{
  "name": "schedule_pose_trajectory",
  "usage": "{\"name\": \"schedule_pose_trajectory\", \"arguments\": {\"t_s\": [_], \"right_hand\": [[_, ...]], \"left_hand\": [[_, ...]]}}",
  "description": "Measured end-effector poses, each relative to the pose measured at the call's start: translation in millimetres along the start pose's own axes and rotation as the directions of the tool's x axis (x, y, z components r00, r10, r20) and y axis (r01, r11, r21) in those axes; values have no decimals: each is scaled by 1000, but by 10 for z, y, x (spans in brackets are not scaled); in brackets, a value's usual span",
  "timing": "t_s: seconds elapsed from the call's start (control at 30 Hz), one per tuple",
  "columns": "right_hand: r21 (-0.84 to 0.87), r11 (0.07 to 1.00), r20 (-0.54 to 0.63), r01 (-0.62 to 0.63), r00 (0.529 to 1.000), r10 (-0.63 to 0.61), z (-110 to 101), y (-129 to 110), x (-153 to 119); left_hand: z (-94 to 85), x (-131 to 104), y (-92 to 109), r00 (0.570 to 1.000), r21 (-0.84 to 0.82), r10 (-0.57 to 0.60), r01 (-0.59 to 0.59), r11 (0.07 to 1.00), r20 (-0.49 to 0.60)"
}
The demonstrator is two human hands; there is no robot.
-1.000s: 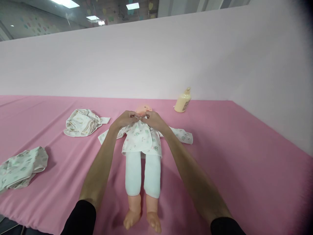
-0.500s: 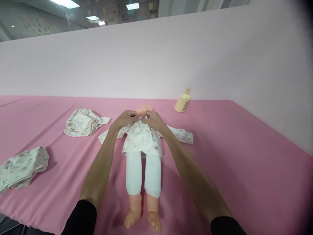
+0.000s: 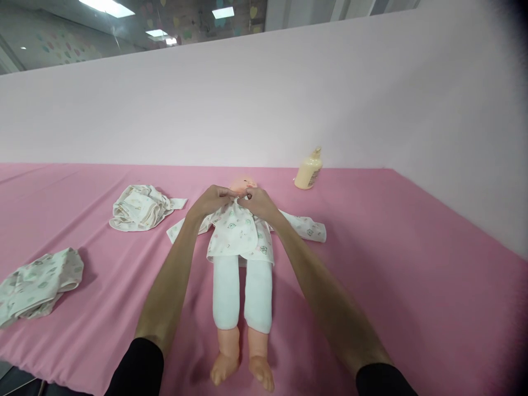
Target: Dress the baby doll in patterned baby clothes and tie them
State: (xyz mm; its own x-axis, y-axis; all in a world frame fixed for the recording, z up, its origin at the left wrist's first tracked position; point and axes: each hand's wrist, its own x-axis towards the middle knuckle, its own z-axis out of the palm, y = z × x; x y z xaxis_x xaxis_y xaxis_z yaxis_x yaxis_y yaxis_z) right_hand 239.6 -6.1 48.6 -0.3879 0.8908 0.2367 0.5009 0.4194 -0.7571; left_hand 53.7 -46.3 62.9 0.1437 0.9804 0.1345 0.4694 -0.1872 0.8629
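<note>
A baby doll [image 3: 226,346] lies on its back with its feet toward me, its head partly hidden behind my hands. It wears a white printed baby shirt [image 3: 235,234], whose sleeves stretch out to both sides, and white leg coverings [image 3: 258,297]. At the shirt's neckline, my left hand [image 3: 214,199] pinches the cloth from the left. My right hand [image 3: 259,202] grips the same neckline from the right, its fingertips close to those of the left. The small piece between the fingertips is too small to make out.
A pink sheet [image 3: 371,275] covers the surface. On the left lie a crumpled white cloth garment [image 3: 140,209] and a folded printed cloth [image 3: 43,283]. A pale yellow pump bottle [image 3: 308,171] stands at the back, before the white wall [image 3: 206,110].
Hardly anything differs. Both hands stay at the neckline with the fingers in nearly the same pose, and the view has shifted very slightly.
</note>
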Motion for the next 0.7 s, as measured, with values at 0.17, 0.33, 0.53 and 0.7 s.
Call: {"name": "schedule_pose_trajectory", "arguments": {"t_s": [0.17,0.33,0.53,0.7], "right_hand": [[5,998,10,55,998,-55,-9,14,6],[18,994,-5,105,995,-105,-23,3,-8],[18,998,2,65,998,-65,-10,16,-2],[26,998,8,65,998,-66,-3,37,6]], "left_hand": [[-4,-6,56,999,16,47,-47,999,-12],[6,16,18,1000,-20,21,-21,1000,-4],[25,18,26,1000,-35,15,-15,999,-4],[21,-29,83,999,77,-34,31,997,37]]}}
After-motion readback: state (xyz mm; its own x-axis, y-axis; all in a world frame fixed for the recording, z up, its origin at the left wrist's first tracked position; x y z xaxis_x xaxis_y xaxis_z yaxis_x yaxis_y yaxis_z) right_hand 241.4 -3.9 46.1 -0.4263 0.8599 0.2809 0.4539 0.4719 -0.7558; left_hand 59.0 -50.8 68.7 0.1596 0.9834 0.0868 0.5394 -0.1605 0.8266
